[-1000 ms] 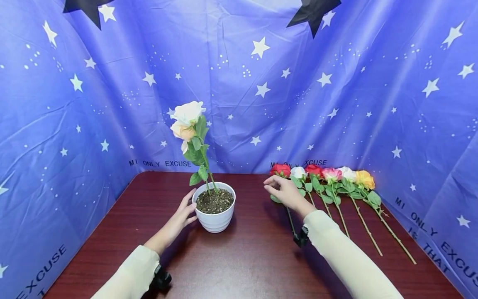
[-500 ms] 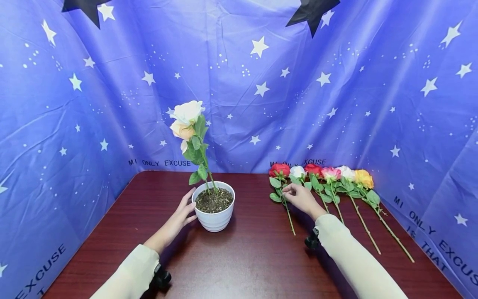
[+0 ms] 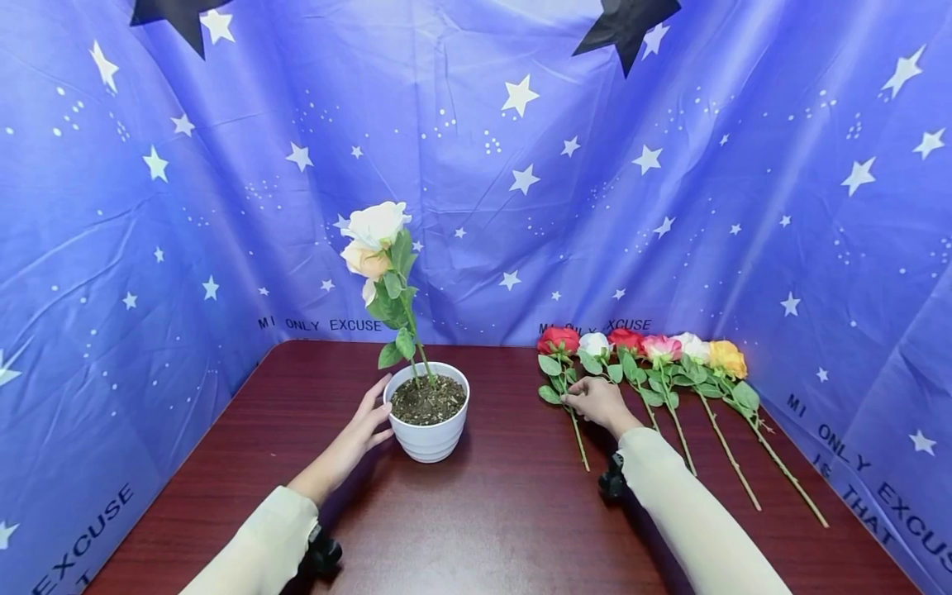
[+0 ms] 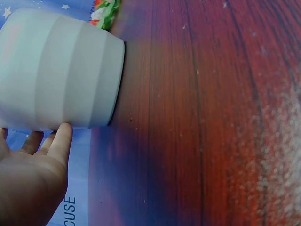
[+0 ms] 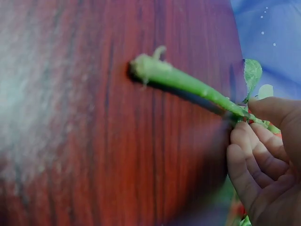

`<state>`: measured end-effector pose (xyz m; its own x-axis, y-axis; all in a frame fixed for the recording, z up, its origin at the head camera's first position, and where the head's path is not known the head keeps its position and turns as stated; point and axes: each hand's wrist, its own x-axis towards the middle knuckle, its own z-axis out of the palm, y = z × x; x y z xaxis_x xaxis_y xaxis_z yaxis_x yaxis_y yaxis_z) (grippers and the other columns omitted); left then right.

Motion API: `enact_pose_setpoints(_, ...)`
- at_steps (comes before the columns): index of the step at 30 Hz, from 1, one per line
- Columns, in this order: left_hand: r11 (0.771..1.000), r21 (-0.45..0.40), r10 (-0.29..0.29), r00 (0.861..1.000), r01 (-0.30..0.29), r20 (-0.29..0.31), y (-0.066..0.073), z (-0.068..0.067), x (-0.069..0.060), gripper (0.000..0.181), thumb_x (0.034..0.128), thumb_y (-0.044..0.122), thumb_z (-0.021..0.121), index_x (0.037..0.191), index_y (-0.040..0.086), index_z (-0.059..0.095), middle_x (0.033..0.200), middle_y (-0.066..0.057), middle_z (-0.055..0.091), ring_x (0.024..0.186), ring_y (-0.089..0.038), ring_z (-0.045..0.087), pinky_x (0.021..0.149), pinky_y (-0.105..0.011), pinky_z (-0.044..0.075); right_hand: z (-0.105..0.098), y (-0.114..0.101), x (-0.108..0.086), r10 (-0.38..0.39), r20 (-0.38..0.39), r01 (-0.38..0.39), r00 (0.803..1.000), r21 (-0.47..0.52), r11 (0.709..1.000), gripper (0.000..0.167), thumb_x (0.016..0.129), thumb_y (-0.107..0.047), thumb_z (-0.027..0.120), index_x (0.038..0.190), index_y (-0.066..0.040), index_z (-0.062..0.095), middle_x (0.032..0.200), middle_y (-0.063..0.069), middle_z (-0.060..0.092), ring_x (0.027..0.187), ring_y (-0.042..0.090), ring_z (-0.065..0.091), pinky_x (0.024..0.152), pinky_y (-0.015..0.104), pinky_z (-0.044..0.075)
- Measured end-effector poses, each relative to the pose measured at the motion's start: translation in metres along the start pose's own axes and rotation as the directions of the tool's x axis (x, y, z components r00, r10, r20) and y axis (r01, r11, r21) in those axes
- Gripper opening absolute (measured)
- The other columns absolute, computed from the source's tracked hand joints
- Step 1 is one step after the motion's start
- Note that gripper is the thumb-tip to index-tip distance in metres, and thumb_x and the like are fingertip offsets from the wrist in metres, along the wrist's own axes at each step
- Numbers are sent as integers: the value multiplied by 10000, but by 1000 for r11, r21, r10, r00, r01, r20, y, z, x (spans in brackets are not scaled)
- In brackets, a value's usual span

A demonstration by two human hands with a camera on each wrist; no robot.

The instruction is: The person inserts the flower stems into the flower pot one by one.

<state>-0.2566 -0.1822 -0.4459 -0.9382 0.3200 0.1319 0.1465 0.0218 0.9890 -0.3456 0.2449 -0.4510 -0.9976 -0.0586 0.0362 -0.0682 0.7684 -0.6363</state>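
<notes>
My left hand (image 3: 359,435) rests against the left side of a white ribbed flowerpot (image 3: 428,442). Its fingers are fairly straight and touch the wall of the pot (image 4: 70,70) in the left wrist view. Dark soil (image 3: 424,402) fills the pot, and a white rose (image 3: 378,221) and a peach rose (image 3: 364,261) stand in it, leaning left. On the right, my right hand (image 3: 601,405) pinches the stem of the leftmost red rose (image 3: 558,340) between thumb and fingers. The cut end of that stem (image 5: 174,80) points toward the right wrist camera.
To the right of the red rose lie several more in a row: white (image 3: 595,344), red (image 3: 626,339), pink (image 3: 660,347), white (image 3: 693,347) and yellow (image 3: 727,359). A blue star-printed cloth (image 3: 476,198) surrounds the dark red table (image 3: 476,529).
My right hand has come down from over the red rose's leaves to its stem and now pinches it. My left hand stays at the pot.
</notes>
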Motion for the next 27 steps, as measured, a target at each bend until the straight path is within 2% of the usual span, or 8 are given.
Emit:
enact_pose_setpoints(3,1000,1,4,1000,-4,1,0,0,0,622,1084,283,361,1615,154,64,1637,-150,39,1454,-367,167,1139,-585,281,1,-2,0,16,-2,-16,1000,-13,1000,312,931,-286,718,1061,-3,702,720,28,664,597,154,619,604,319,535)
enact_pose_setpoints(10,1000,4,5,1000,-5,-1,0,1,0,621,1083,278,361,1614,151,66,1642,-132,39,1453,-357,177,1137,-585,285,5,-3,5,42,38,-45,998,65,997,218,940,-227,705,902,-12,717,695,47,645,592,148,586,559,288,532)
enact_pose_setpoints(15,1000,8,5,1000,-5,3,1,1,0,623,1085,286,361,1615,149,64,1647,-122,31,1453,-354,178,1137,-584,286,7,0,7,50,46,-55,998,97,994,222,933,-202,709,792,-31,697,651,43,621,567,143,582,550,273,538)
enact_pose_setpoints(27,1000,8,-11,1000,11,-13,0,1,0,615,1083,287,364,1617,182,78,1644,-136,38,1448,-363,191,1139,-585,281,4,-4,5,55,46,-59,997,96,994,211,950,-220,696,855,-32,694,715,56,642,615,155,605,583,290,556)
